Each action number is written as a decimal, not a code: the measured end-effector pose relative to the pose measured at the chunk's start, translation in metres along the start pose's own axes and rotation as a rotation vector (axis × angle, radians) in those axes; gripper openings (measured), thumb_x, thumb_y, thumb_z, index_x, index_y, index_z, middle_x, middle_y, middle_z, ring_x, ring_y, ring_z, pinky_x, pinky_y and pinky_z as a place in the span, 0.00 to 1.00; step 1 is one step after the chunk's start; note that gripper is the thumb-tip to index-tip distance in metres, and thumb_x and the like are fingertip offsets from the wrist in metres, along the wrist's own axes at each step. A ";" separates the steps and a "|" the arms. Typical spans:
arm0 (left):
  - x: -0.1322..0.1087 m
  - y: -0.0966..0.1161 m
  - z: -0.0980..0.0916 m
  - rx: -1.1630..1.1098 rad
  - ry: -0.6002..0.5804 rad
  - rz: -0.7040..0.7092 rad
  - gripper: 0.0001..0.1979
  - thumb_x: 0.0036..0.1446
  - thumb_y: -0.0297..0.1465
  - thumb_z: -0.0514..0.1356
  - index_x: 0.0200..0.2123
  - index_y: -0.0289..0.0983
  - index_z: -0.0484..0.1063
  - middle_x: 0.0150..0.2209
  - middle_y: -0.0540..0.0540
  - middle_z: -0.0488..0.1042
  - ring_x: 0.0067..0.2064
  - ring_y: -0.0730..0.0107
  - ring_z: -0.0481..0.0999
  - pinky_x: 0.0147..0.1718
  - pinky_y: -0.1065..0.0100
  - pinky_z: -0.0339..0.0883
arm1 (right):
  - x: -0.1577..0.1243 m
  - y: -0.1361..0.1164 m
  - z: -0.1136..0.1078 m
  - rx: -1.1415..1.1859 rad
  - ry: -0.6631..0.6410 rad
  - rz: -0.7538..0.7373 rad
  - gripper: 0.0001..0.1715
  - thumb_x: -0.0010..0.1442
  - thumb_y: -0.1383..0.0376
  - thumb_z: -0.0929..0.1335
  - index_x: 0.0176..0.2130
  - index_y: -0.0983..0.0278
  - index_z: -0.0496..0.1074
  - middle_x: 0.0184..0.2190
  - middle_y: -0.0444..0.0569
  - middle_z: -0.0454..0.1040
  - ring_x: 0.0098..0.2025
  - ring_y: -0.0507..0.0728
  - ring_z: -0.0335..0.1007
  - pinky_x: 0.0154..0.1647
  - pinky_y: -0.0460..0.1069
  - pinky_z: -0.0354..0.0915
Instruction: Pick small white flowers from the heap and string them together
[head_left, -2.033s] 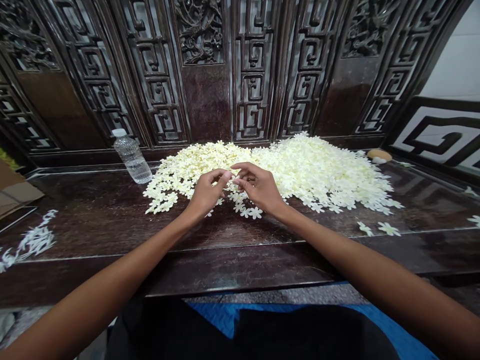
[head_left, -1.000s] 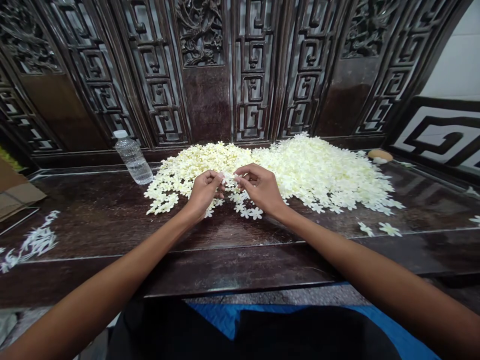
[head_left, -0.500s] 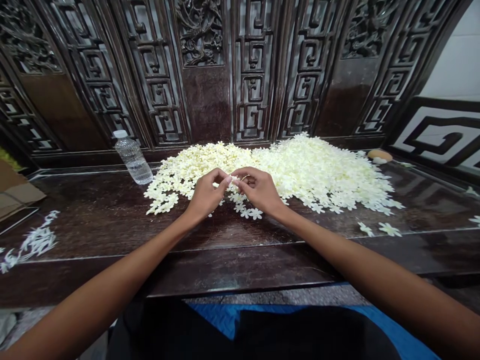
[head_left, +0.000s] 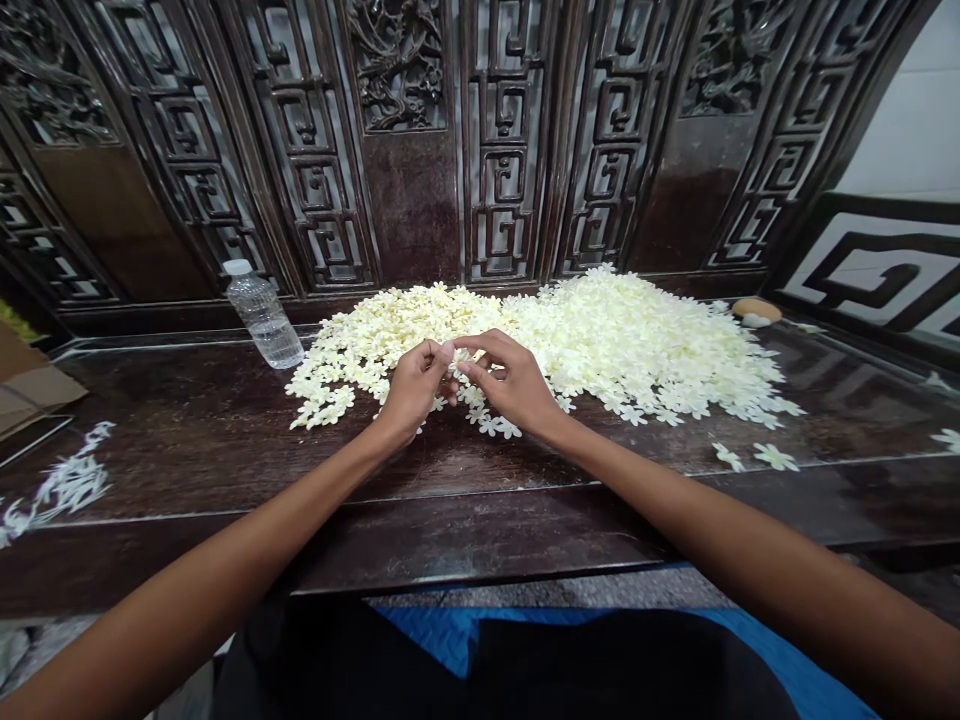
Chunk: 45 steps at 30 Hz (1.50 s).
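Pinching a small cream flower [head_left: 456, 358] at the fingertips, left hand [head_left: 414, 390] and right hand [head_left: 510, 385] closed narrow and meeting over the near edge of a loose heap of flowers [head_left: 607, 345] on a dark wooden table [head_left: 165, 420].

Cream-white blossoms [head_left: 645, 350], yellowish at their centres, heap up on my glossy dark-brown desk [head_left: 165, 430]. Near-black carved panels [head_left: 510, 170] across the top of the frame repeat a squared key-fret pattern; quilted blue cloth [head_left: 427, 630] shows at the bottom.
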<state>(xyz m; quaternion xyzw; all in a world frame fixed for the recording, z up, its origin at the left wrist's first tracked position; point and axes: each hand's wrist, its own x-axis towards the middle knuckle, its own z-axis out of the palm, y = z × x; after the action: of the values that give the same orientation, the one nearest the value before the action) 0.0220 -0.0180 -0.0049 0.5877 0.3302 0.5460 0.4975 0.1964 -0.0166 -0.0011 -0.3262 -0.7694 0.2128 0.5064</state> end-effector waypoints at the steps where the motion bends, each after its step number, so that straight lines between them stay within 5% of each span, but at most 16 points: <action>1: -0.001 0.000 0.001 -0.044 0.007 -0.024 0.26 0.57 0.54 0.68 0.33 0.36 0.68 0.28 0.51 0.69 0.26 0.73 0.71 0.24 0.70 0.71 | -0.001 -0.001 0.000 0.004 0.005 -0.002 0.22 0.67 0.48 0.71 0.52 0.57 0.80 0.45 0.52 0.74 0.38 0.55 0.70 0.32 0.48 0.71; 14: -0.005 0.006 0.010 -0.358 0.062 -0.248 0.22 0.56 0.45 0.72 0.34 0.36 0.67 0.27 0.53 0.63 0.25 0.78 0.66 0.22 0.73 0.68 | -0.003 -0.001 0.003 -0.054 0.092 -0.169 0.11 0.68 0.55 0.72 0.45 0.57 0.83 0.41 0.50 0.71 0.38 0.55 0.70 0.30 0.49 0.68; 20: -0.001 0.004 0.003 -0.206 0.203 -0.293 0.14 0.64 0.37 0.66 0.35 0.37 0.65 0.28 0.52 0.65 0.25 0.77 0.66 0.23 0.72 0.70 | -0.001 -0.004 -0.001 -0.105 0.100 -0.171 0.12 0.69 0.56 0.70 0.42 0.59 0.80 0.43 0.51 0.73 0.40 0.56 0.71 0.31 0.50 0.70; 24: 0.000 0.003 -0.002 0.067 0.168 -0.253 0.10 0.62 0.31 0.66 0.43 0.40 0.68 0.40 0.48 0.70 0.31 0.74 0.72 0.25 0.70 0.74 | 0.002 -0.002 -0.006 -0.047 0.120 -0.058 0.19 0.67 0.49 0.70 0.42 0.61 0.78 0.43 0.52 0.77 0.39 0.56 0.73 0.32 0.50 0.71; 27: 0.000 0.004 0.000 0.173 0.092 -0.132 0.11 0.63 0.37 0.65 0.44 0.39 0.71 0.45 0.44 0.69 0.34 0.71 0.74 0.25 0.70 0.75 | 0.004 0.000 -0.008 0.008 0.118 0.003 0.23 0.65 0.45 0.71 0.41 0.62 0.78 0.41 0.52 0.79 0.38 0.57 0.73 0.33 0.51 0.72; 33: -0.002 0.009 0.000 0.268 -0.016 0.117 0.18 0.63 0.47 0.64 0.37 0.37 0.72 0.35 0.46 0.71 0.33 0.70 0.73 0.25 0.72 0.71 | 0.003 0.001 -0.005 0.046 0.084 0.085 0.26 0.63 0.43 0.72 0.41 0.63 0.78 0.36 0.51 0.79 0.35 0.56 0.73 0.32 0.51 0.71; 38: -0.003 0.011 -0.001 0.284 0.000 0.142 0.17 0.64 0.45 0.65 0.34 0.38 0.70 0.28 0.49 0.71 0.25 0.73 0.71 0.27 0.70 0.69 | 0.002 0.001 -0.003 0.086 0.015 0.084 0.25 0.63 0.44 0.73 0.46 0.60 0.78 0.36 0.49 0.78 0.37 0.56 0.73 0.32 0.50 0.72; 45: -0.002 0.007 -0.001 0.144 -0.019 0.138 0.18 0.64 0.47 0.64 0.33 0.38 0.68 0.26 0.51 0.67 0.24 0.73 0.69 0.24 0.69 0.68 | 0.000 -0.001 -0.002 0.057 -0.007 0.042 0.22 0.66 0.48 0.71 0.54 0.56 0.78 0.50 0.51 0.76 0.42 0.56 0.73 0.33 0.48 0.72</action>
<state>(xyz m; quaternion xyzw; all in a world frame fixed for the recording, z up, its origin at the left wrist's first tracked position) 0.0197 -0.0213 0.0013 0.6485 0.3227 0.5481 0.4182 0.1975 -0.0171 0.0003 -0.3270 -0.7577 0.2462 0.5082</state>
